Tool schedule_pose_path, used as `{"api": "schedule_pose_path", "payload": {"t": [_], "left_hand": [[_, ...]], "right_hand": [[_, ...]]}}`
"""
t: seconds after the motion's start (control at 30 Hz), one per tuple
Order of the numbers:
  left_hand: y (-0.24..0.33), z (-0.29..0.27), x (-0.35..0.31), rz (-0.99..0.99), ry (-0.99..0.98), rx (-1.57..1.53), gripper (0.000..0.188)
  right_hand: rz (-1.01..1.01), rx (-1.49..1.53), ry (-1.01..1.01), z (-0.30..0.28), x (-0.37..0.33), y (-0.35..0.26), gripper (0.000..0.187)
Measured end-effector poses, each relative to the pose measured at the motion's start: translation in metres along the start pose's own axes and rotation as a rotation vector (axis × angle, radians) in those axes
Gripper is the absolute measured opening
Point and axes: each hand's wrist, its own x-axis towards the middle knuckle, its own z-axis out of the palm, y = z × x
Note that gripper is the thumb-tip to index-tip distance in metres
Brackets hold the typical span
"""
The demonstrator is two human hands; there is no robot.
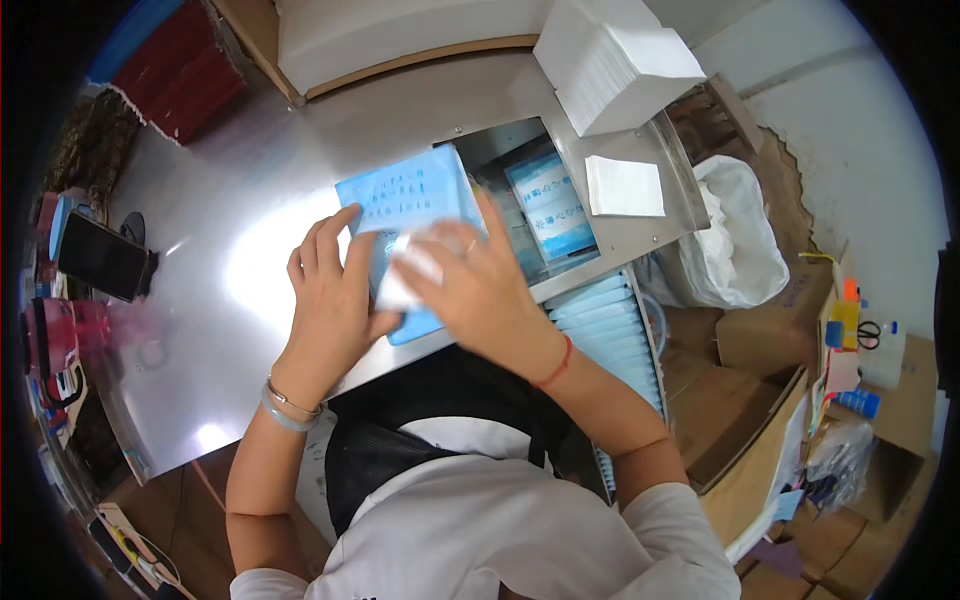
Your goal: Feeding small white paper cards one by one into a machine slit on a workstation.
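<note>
A light blue flat packet [390, 190] with dark printing lies on the metal table in front of me. My left hand [335, 285] grips its left side, with the fingers curved over the edge and the thumb near its lower part. Above the packet, my right hand [485, 290] is smeared by motion. Its fingers hold a small white folded paper [412, 275] against the packet's face. To the right, a rectangular opening in the table contains blue and white printed packs [553, 205]. Part of the packet's lower half is hidden by my hands.
A tall stack of white folded papers [620, 70] and a smaller white stack [625, 187] stand at the right. Beyond them hangs a white-lined bin [740, 235]. Blue packets fill a box [605, 330] below the table edge. A phone [100, 255] stands left.
</note>
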Motion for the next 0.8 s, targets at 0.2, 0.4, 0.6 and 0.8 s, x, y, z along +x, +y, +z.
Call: {"api": "schedule_pose_path", "payload": {"t": [0.2, 0.4, 0.6, 0.8], "left_hand": [[0.023, 0.011, -0.007, 0.064, 0.135, -0.016, 0.054], [0.033, 0.011, 0.005, 0.007, 0.034, -0.055, 0.05], [0.031, 0.006, 0.023, -0.088, -0.014, -0.105, 0.045], [0.028, 0.001, 0.027, -0.047, 0.077, -0.138, 0.033]], "right_hand": [[0.009, 0.014, 0.14, -0.01, 0.043, 0.041, 0.021], [0.159, -0.633, 0.538, -0.086, 0.087, 0.157, 0.011], [0.347, -0.628, 0.032, -0.098, 0.083, 0.22, 0.026], [0.303, -0.435, 0.499, -0.104, 0.098, 0.151, 0.022]]}}
